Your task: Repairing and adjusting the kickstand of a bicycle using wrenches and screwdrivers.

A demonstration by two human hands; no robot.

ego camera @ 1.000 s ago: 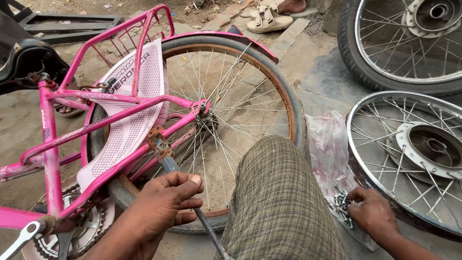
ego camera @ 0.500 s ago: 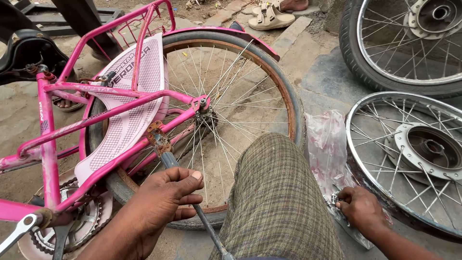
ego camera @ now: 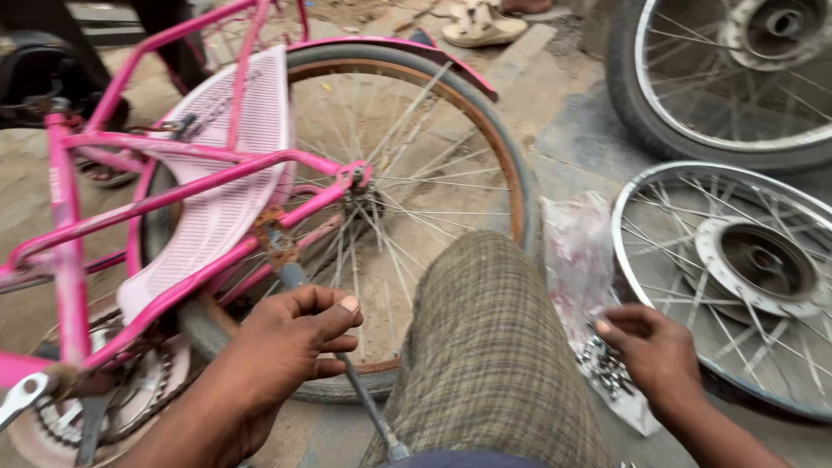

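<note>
Ground: dusty concrete and packed dirt (ego camera: 572, 121) outdoors, with wheels and bicycle parts lying about.
Bicycle: pink bicycle frame (ego camera: 173, 195) lies on its side at the left, a pale pink chain guard (ego camera: 230, 173) along it; chainring (ego camera: 130, 390) at the lower left.
Rear wheel: bicycle wheel (ego camera: 416, 199) with a rusty rim and grey tyre, a pink mudguard (ego camera: 416, 48) over its top.
Left hand: left hand (ego camera: 286, 347), grip curled shut around a thin metal rod (ego camera: 368, 412) that runs from a rusty fitting on the frame down toward the person's lap.
Right hand: right hand (ego camera: 654, 351), fingers bent and loosely together, tips resting on a heap of small metal parts (ego camera: 607, 368); whether it pinches one, I cannot tell.
Bag: clear plastic bag (ego camera: 576, 260) lies under and beside those parts, between the knee and the bare wheel.
Knee: checked trouser leg (ego camera: 490, 347) rises between the two hands.
Spare wheels: bare spoked wheel (ego camera: 737, 269) with a hub drum at right; tyred wheel (ego camera: 728, 74) above it.
Far edge: sandals (ego camera: 481, 26) at the top.
</note>
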